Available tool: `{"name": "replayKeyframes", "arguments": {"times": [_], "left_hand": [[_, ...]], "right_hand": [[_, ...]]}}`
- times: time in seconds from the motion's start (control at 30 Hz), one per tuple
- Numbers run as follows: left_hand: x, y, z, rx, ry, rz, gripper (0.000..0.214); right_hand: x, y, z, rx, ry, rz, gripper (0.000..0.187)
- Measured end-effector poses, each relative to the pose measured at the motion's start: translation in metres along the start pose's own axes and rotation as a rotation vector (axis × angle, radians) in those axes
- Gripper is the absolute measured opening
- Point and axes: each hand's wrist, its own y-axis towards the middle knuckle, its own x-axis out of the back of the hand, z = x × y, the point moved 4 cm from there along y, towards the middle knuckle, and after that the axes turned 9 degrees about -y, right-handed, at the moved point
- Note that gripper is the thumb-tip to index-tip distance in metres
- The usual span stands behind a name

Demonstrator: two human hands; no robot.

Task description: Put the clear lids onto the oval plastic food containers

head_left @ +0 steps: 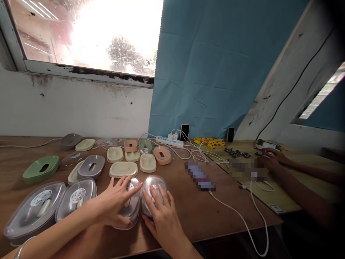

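Observation:
In front of me are several lidded storage boxes with clear domed lids and round printed stickers. My left hand (115,203) lies over a grey lidded box (132,207), fingers spread and thumb by its near end. Its index fingertip reaches toward the neighbouring box. My right hand (165,216) curves over that smaller lidded box (151,182), fingers across the lid and thumb at its near left side. The box undersides are hidden. Left of my forearm stand a large lidded box (35,205) and a medium lidded box (77,194), side by side.
Behind lie a green slotted lid (40,168), a grey slotted lid (91,166), cream lids (123,169) and peach pieces (162,155). A power strip (169,141), white cables (237,212) and a phone (199,176) are rightward. Another person's hands (269,158) work at the far right.

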Motion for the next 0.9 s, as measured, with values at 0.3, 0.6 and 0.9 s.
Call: {"name": "replayKeyframes", "arguments": {"times": [0.3, 0.6, 0.9], "left_hand": [[-0.008, 0.009, 0.006, 0.077, -0.016, -0.228, 0.089], [-0.003, 0.028, -0.001, 0.050, 0.010, -0.055, 0.098], [-0.013, 0.029, -0.005, 0.093, -0.118, -0.129, 0.078]], "right_hand": [[-0.004, -0.003, -0.005, 0.017, 0.022, -0.027, 0.061], [-0.009, -0.001, -0.011, -0.010, -0.066, -0.053, 0.059], [-0.006, -0.003, -0.033, -0.066, -0.098, 0.003, 0.056]]}}
